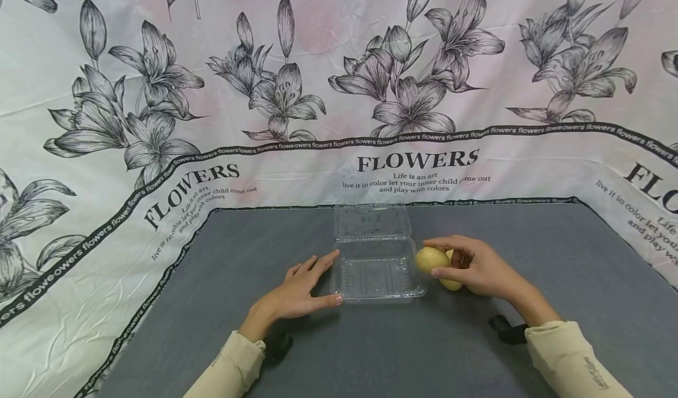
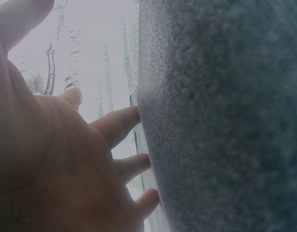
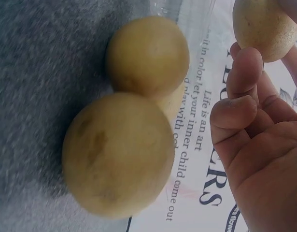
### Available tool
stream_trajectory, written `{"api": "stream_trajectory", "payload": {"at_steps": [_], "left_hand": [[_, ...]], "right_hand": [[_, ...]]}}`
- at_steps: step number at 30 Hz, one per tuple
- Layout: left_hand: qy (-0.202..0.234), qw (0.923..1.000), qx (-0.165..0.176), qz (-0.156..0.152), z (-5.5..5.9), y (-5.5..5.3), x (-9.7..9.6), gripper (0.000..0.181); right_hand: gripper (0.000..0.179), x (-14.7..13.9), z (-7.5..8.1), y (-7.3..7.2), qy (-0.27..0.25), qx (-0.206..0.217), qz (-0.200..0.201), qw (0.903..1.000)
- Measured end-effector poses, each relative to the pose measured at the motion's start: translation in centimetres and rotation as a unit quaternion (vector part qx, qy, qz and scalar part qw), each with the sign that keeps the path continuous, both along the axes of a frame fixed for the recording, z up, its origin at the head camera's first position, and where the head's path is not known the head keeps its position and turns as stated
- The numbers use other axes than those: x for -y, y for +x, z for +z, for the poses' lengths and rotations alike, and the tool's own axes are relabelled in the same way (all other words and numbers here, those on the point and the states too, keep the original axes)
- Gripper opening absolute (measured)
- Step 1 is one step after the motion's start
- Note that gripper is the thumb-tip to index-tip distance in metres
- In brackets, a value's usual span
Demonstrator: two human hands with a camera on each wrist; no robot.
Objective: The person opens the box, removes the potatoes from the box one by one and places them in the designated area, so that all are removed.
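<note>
My right hand (image 1: 479,267) pinches a yellow potato (image 1: 431,259) between thumb and fingers, just off the right side of a clear plastic clamshell box (image 1: 378,296). In the right wrist view that potato (image 3: 264,31) is up at the fingertips, apart from the others. Below the hand, more potatoes (image 1: 452,281) sit on the table; the right wrist view shows a large one with brown marks (image 3: 119,154), a smaller one (image 3: 148,55) and part of a third behind. My left hand (image 1: 296,289) has its fingers spread and touches the box's left edge, with nothing gripped.
The box's hinged lid (image 1: 371,222) is folded back toward the wall. A dark grey cloth (image 1: 254,239) covers the table. Behind and at the sides hangs a white flower-printed curtain (image 1: 302,174). Black straps (image 1: 507,329) show near both wrists.
</note>
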State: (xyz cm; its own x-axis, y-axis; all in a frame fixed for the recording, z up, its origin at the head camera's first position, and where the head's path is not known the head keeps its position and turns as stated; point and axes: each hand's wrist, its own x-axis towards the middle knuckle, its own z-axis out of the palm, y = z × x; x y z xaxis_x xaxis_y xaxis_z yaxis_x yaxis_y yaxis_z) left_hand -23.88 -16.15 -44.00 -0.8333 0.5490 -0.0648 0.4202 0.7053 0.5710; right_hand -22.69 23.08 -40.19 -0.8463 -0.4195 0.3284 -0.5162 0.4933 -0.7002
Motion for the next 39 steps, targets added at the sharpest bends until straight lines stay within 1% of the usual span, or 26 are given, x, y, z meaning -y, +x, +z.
{"api": "stream_trajectory", "payload": {"at_steps": [2, 5, 10, 15, 19, 26, 30, 39], "left_hand": [[0.000, 1.0000, 0.001, 0.001, 0.0, 0.0, 0.0, 0.092], [0.000, 1.0000, 0.004, 0.004, 0.1, 0.1, 0.0, 0.091], [0.000, 1.0000, 0.004, 0.004, 0.1, 0.2, 0.0, 0.091], [0.001, 1.0000, 0.004, 0.002, 0.1, 0.2, 0.1, 0.092], [0.001, 1.0000, 0.005, 0.001, 0.0, 0.1, 0.1, 0.092], [-0.001, 1.0000, 0.000, 0.001, 0.0, -0.1, 0.1, 0.093], [-0.002, 1.0000, -0.002, 0.000, 0.0, -0.1, 0.1, 0.093], [-0.001, 1.0000, 0.003, 0.002, -0.1, 0.0, 0.0, 0.091]], "right_hand": [[0.049, -0.2, -0.1, 0.1, -0.005, -0.006, 0.001, 1.0000], [0.049, -0.7, -0.1, 0.2, -0.007, -0.002, -0.002, 1.0000], [0.049, -1.9, -0.1, 0.4, 0.007, 0.004, -0.025, 0.9996], [0.048, -3.0, 0.0, 0.6, 0.018, -0.011, -0.047, 0.9987], [0.049, -3.9, -0.1, 0.9, 0.018, -0.015, -0.059, 0.9980], [0.049, -5.6, -0.5, 1.3, 0.022, 0.001, -0.086, 0.9960], [0.049, -6.6, -0.7, 1.6, 0.027, 0.003, -0.101, 0.9945], [0.049, -8.6, -1.2, 1.8, 0.029, 0.011, -0.127, 0.9914]]}}
